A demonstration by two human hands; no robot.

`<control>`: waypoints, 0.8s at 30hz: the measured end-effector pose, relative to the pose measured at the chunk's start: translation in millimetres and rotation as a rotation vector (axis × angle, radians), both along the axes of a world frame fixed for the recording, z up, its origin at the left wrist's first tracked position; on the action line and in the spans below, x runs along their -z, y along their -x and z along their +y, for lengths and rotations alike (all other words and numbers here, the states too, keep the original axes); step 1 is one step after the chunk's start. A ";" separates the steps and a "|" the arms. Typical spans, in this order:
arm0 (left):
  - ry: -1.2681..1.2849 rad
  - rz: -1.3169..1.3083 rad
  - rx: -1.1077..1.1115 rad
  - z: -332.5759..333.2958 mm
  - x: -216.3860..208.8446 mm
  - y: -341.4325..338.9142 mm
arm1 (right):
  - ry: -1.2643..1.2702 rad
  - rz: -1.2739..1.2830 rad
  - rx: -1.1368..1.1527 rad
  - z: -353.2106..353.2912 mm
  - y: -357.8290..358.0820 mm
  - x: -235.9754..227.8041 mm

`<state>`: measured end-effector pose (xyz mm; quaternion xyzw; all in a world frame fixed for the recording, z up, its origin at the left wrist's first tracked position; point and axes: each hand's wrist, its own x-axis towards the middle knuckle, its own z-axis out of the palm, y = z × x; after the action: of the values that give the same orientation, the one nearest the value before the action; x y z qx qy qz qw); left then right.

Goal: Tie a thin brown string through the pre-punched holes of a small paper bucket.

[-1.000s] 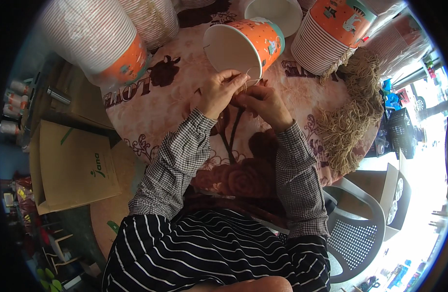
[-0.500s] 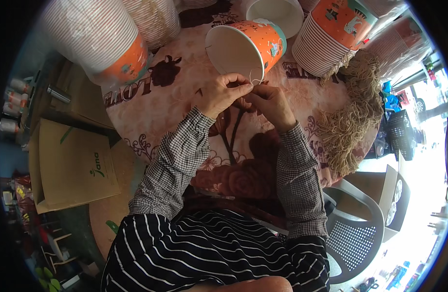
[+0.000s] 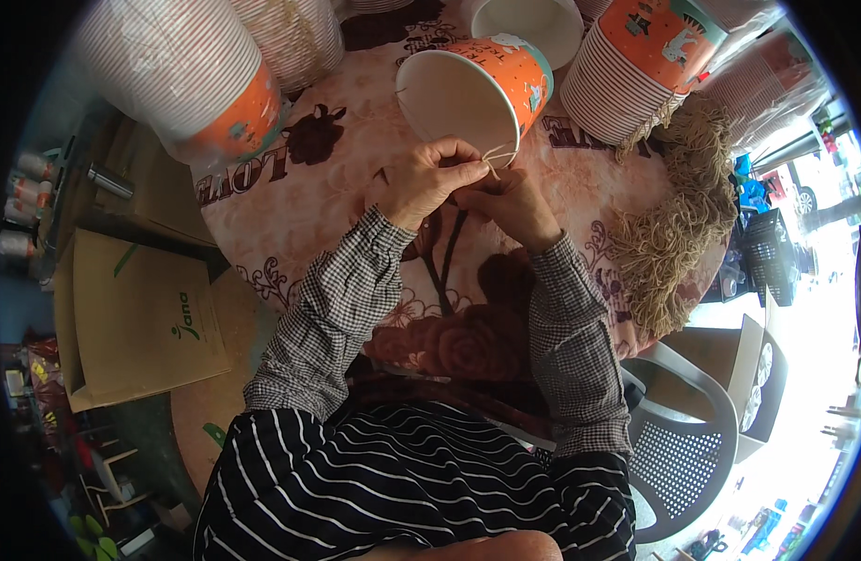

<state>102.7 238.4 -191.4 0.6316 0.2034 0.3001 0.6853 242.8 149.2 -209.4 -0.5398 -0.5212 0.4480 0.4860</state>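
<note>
An orange paper bucket [image 3: 531, 86] with a white inside lies on its side on the cloth-covered table, its mouth turned toward me. From its rim a thin beige string [image 3: 501, 153] comes down in a loop to my fingers. My left hand [image 3: 432, 179] pinches the string between thumb and forefinger, just below the rim. Close against it, my right hand [image 3: 516, 201] is closed with its fingertips on the string too; its exact grip is partly hidden. Another bit of string shows at the left side of the bucket's rim.
Stacked paper buckets in plastic stand at left [image 3: 192, 75] and right [image 3: 617, 79]; another bucket [image 3: 533, 28] lies behind. A heap of beige strings [image 3: 669, 252] hangs over the table's right side. A cardboard box [image 3: 150, 318] sits at left, a grey chair [image 3: 683, 449] at right.
The bucket has turned slightly, its rim shifting right. My right hand has moved a little down and left, and the string loop now lies lower and flatter between my fingers and the rim.
</note>
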 end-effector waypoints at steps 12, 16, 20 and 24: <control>-0.076 -0.026 -0.076 -4.4 -6.9 -2.2 | -0.094 -0.261 0.003 0.0 -10.2 8.5; 0.115 -0.099 -0.049 -2.6 -9.6 0.8 | 0.016 -0.121 0.047 -8.4 -18.3 -24.0; 0.077 -0.150 -0.090 0.1 -1.6 -3.2 | -0.006 -0.103 0.096 -12.9 -14.7 -32.8; 0.096 -0.135 -0.043 4.2 1.9 -2.4 | -0.088 -0.075 0.181 -16.0 -6.5 -38.2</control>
<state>105.1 242.6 -193.3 0.5717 0.1843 0.3467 0.7204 249.3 133.2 -171.2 -0.5791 -0.5073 0.3586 0.5279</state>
